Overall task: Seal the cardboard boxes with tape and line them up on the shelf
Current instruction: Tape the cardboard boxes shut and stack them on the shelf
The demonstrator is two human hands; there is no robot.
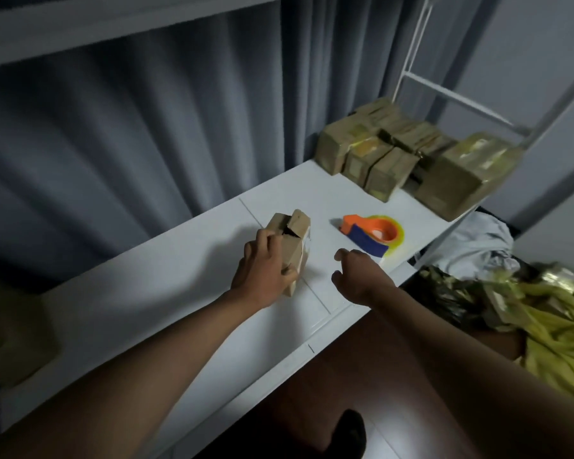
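Note:
A small cardboard box (294,231) with loose, open top flaps stands on the white shelf (166,293). My left hand (262,270) grips it from the near side, fingers over the top and thumb on its lower front. My right hand (358,273) hovers just to the right of the box with loosely curled fingers, holding nothing. Right behind that hand lies an orange and blue tape dispenser (370,235) with a yellowish tape roll. Several taped boxes (388,154) stand together at the far right end of the shelf.
A grey curtain (130,134) hangs behind the shelf and a white upper shelf board runs overhead. A white frame upright (411,48) rises at the right. On the floor to the right lie a yellow bag with boxes (550,313) and pale cloth (471,246).

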